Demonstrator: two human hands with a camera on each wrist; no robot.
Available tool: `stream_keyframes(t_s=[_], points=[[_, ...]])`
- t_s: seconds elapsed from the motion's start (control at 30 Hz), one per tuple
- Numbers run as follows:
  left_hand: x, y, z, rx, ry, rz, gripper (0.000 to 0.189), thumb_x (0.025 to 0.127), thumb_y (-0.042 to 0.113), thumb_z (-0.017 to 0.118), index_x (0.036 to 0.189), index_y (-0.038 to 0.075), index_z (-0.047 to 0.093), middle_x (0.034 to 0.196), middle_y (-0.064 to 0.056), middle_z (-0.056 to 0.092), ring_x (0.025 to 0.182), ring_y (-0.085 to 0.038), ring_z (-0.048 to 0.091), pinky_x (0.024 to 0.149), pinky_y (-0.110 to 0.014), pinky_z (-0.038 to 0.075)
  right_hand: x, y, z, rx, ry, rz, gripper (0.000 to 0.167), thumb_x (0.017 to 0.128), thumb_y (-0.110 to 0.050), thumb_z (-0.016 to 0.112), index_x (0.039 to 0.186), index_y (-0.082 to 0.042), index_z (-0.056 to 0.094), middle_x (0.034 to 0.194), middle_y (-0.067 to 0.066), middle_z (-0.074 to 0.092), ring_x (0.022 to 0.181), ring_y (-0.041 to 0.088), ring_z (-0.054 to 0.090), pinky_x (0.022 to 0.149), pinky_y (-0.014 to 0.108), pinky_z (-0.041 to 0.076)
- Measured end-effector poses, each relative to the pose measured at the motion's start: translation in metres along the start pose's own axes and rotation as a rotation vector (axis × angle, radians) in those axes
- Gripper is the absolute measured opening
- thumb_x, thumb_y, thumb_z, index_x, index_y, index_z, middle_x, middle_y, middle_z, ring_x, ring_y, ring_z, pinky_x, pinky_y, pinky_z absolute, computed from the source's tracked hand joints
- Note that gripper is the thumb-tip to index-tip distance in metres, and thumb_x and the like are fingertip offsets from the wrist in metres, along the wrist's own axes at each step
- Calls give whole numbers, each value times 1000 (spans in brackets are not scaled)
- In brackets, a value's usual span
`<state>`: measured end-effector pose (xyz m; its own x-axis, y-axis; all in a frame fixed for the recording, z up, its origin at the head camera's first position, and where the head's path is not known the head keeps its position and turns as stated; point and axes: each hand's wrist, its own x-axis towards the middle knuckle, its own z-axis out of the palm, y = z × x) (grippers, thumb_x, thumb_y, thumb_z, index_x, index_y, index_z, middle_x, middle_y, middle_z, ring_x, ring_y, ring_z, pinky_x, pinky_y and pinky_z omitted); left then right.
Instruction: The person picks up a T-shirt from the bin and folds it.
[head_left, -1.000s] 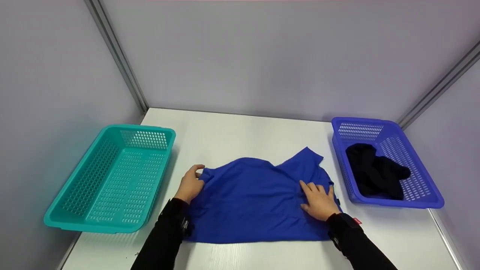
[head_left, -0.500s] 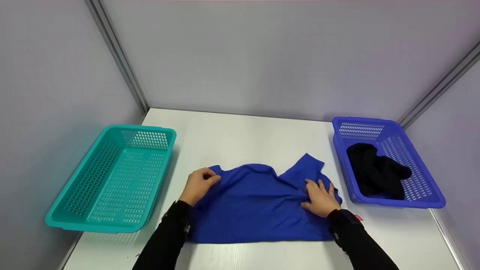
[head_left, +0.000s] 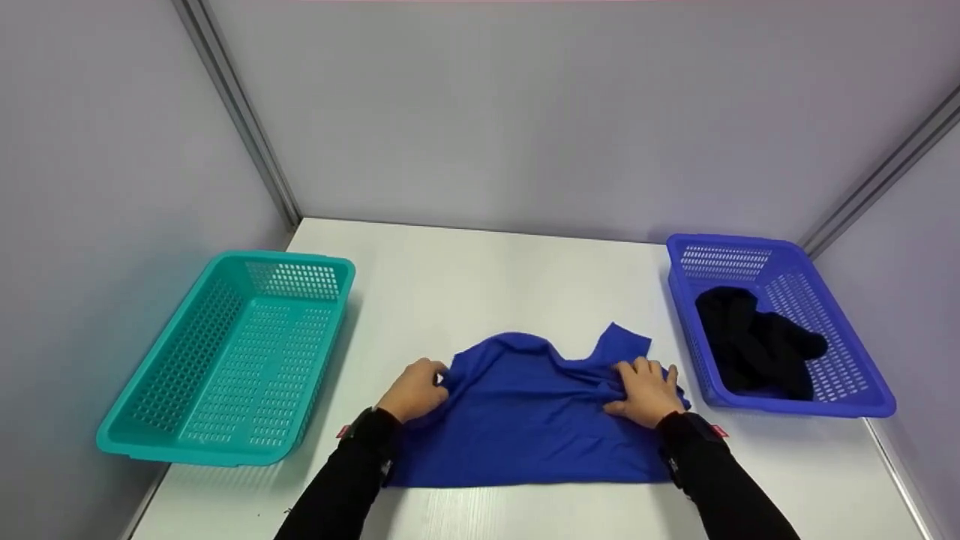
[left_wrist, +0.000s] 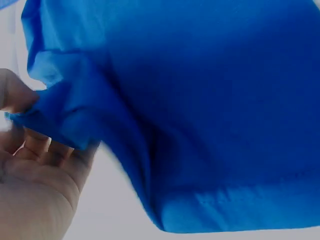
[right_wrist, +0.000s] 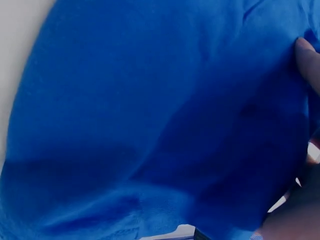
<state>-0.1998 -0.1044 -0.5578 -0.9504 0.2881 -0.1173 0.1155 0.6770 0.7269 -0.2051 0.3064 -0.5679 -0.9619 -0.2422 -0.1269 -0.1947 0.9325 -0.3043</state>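
Note:
A blue T-shirt [head_left: 525, 420] lies on the white table, its lower edge straight and near me, its upper edge wavy with a sleeve-like corner at the upper right. At the shirt's left side, my left hand [head_left: 412, 390] pinches the edge; in the left wrist view a bunched fold of cloth sits between thumb and fingers [left_wrist: 65, 155]. My right hand [head_left: 646, 394] grips the cloth near the right edge with bent fingers. The right wrist view has the thumb [right_wrist: 309, 62] on top of the fabric, the other fingers partly hidden by it.
To the left stands a teal plastic basket [head_left: 247, 367] with nothing in it. A purple-blue basket [head_left: 814, 407] at the right holds a bunched black cloth item [head_left: 750, 341]. Grey panels [head_left: 487, 112] wall the table [head_left: 450, 277] at the back and sides.
My left hand has moved right and slightly nearer, drawing the shirt's left edge inward. The upper edge has come nearer to me. My right hand's spread fingers have bent into the cloth.

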Motion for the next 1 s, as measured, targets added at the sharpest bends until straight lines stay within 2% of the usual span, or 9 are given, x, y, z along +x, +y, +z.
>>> stream_keyframes(t_s=[0.07,0.17,0.33,0.4,0.5,0.57,0.73,0.87,1.0], points=[[-2,0,3,51,-14,30,28,82,0,65,108,-3,72,99,-16,62,89,-30,60,87,-52,52,1,1,-1,43,8,4,64,82,-36,88,127,0,59,141,34,45,144,62,29,110,88,10],[-4,2,9,110,-35,39,16,84,8,71,99,2,69,95,-8,56,84,-24,56,83,-48,52,3,0,-7,136,-43,30,57,88,-45,82,115,-2,58,160,39,27,149,70,10,109,89,3],[-5,3,19,218,-40,56,28,89,21,84,92,7,60,92,-9,56,87,-31,60,81,-52,53,11,-6,-15,244,-83,124,54,106,-57,54,103,-4,56,169,38,5,148,73,-4,110,88,-3],[-6,4,22,261,-10,84,26,91,16,82,91,5,58,90,-12,57,87,-36,62,79,-55,53,15,-8,-15,242,-73,150,55,109,-53,49,113,1,59,169,38,3,149,72,-4,111,88,-2],[-10,7,25,309,30,107,18,95,10,75,94,2,59,91,-17,60,88,-41,63,77,-57,53,23,-9,-13,243,-74,188,61,111,-47,48,148,1,51,168,39,0,148,72,-5,111,88,-1],[-10,10,25,323,41,113,16,97,8,73,97,1,60,94,-20,62,89,-43,64,77,-58,54,27,-7,-13,240,-82,212,67,111,-46,46,163,-6,34,169,38,3,148,72,-4,110,89,-1],[-8,8,27,330,50,101,14,99,10,71,100,0,60,96,-20,63,90,-42,63,79,-58,54,34,0,-13,203,-47,258,69,114,-43,37,170,-11,11,167,32,22,151,66,12,109,90,-2],[-7,4,30,340,47,80,14,100,11,70,102,0,61,98,-20,62,92,-41,62,80,-57,54,37,4,-6,101,16,233,62,114,-34,41,166,-4,25,157,36,35,144,64,27,108,90,-2],[-6,3,31,353,39,74,15,100,12,70,105,0,62,99,-19,62,93,-40,62,81,-57,54,38,6,4,8,107,188,45,109,-21,56,147,1,49,138,41,45,132,64,38,109,87,13]])
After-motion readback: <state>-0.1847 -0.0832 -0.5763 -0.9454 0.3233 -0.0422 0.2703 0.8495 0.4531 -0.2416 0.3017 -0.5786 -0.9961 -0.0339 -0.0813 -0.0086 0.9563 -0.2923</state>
